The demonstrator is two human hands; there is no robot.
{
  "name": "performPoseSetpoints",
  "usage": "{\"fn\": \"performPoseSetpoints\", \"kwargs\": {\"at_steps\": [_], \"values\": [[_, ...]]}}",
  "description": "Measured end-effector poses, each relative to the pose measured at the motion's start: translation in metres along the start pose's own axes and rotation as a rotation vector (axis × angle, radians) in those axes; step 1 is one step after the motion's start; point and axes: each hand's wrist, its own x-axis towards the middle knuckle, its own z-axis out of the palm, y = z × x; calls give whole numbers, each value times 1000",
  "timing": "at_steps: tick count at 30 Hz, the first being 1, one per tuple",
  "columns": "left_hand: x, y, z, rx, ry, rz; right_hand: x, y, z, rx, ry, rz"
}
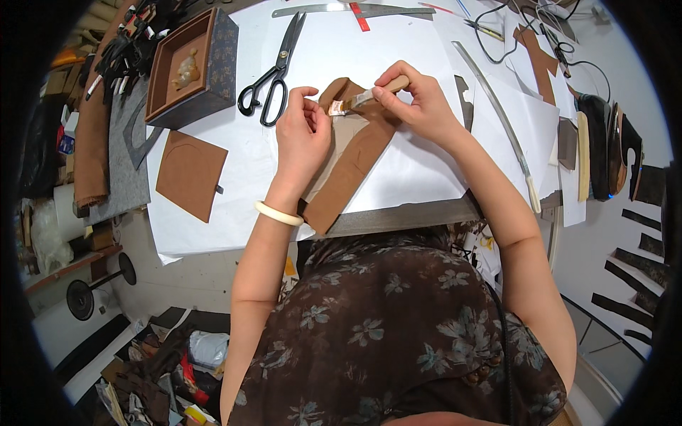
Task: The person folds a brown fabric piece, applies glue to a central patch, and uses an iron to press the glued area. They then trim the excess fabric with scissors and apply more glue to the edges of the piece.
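Observation:
My right hand (412,98) grips the wooden handle of a flat brush (366,98), its bristles pointing left. They reach a small white patch (337,108) at the upper end of a folded brown leather piece (362,157). A paler beige inner face (346,133) shows along the left of this leather. My left hand (305,126) is beside the leather's upper left edge, its fingers loosely bent and apart, with nothing visible in them. Whether its thumb touches the leather is hard to make out.
Black-handled scissors (273,78) lie beyond my left hand, near an open box (222,71) holding an amber lump. A brown leather panel (190,174) is at left. Metal rulers (383,12) lie at the far edge; a long curved metal strip (506,121) lies right.

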Motion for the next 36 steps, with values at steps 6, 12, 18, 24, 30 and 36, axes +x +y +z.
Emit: {"fn": "performPoseSetpoints", "kwargs": {"at_steps": [6,12,18,24,30,36], "values": [[0,1,-1,4,-39,-63,-11,-23,3,-91,67,-62],[0,-2,0,15,-43,-58,-17,-39,2,-143,60,15],[-1,-3,-3,18,-40,-42,-13,-41,0,-294,159,-73],[-12,6,-63,-186,69,-68,-32,-59,3,-166,350,-171],[-72,2,-93,200,-65,71,-54,-58,27,-134,231,-147],[-84,9,-78,-58,-161,-191,-56,-41,50,-204,242,-185]]}}
